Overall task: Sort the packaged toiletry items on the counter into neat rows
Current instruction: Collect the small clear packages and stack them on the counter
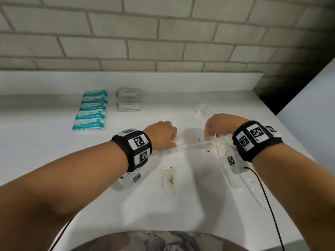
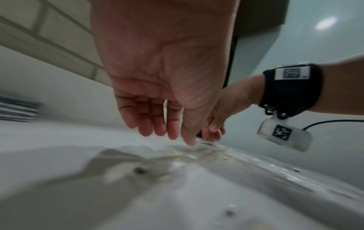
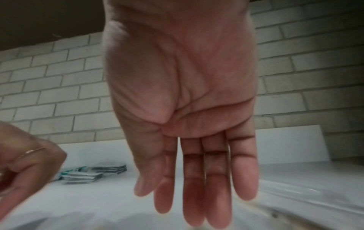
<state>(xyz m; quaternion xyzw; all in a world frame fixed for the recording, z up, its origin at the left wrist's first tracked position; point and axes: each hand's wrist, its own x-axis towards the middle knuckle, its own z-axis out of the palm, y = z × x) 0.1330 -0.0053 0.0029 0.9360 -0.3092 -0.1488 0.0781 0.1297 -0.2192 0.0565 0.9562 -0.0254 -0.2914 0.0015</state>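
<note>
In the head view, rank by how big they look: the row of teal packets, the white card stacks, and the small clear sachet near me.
1. Row of teal packets
2. White card stacks
3. Small clear sachet, though it lies nearer the camera, so its rank against the stacks is unsure.

Teal-and-white packets (image 1: 91, 110): six, 10 o'clock. White sachet stacks (image 1: 129, 102): two, 11 o'clock. Long clear-wrapped items (image 1: 192, 144): about three, 3 o'clock. Small clear packet (image 1: 169, 179): one, centre.

teal-and-white packets (image 1: 91, 110), white counter (image 1: 54, 142), grey brick wall (image 1: 145, 33), black wristbands (image 1: 133, 149)
</note>
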